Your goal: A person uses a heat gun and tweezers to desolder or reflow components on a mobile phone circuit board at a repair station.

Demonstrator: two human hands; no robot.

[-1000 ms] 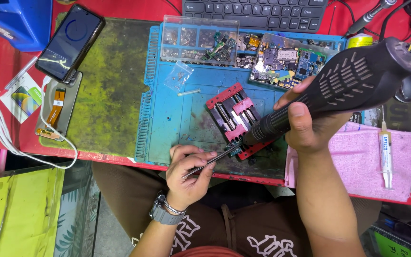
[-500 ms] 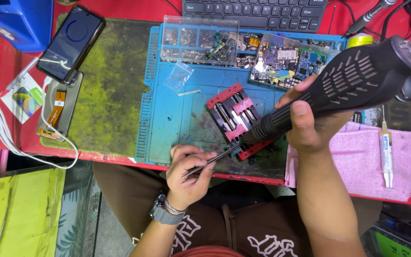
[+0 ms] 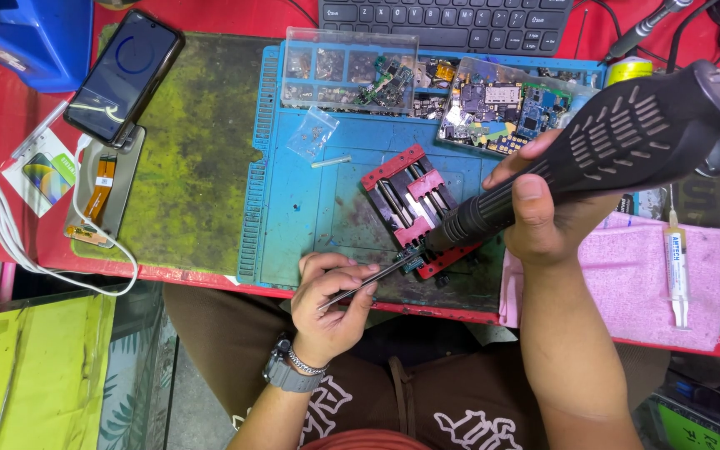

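Red tabletop carries a blue work mat (image 3: 310, 208), and on it sits a red clamp fixture (image 3: 417, 200). At the fixture's near corner, the left hand (image 3: 331, 304) pinches tweezers (image 3: 368, 282) closed against a small circuit board (image 3: 412, 262). Right hand (image 3: 543, 208) wraps tight around a black hot-air handle (image 3: 618, 150), its nozzle over that same corner.

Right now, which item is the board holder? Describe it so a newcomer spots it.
Find the blue work mat below the keyboard. Near its centre sits the red clamp fixture, tilted, with steel rails. It is the only red thing on the mat.
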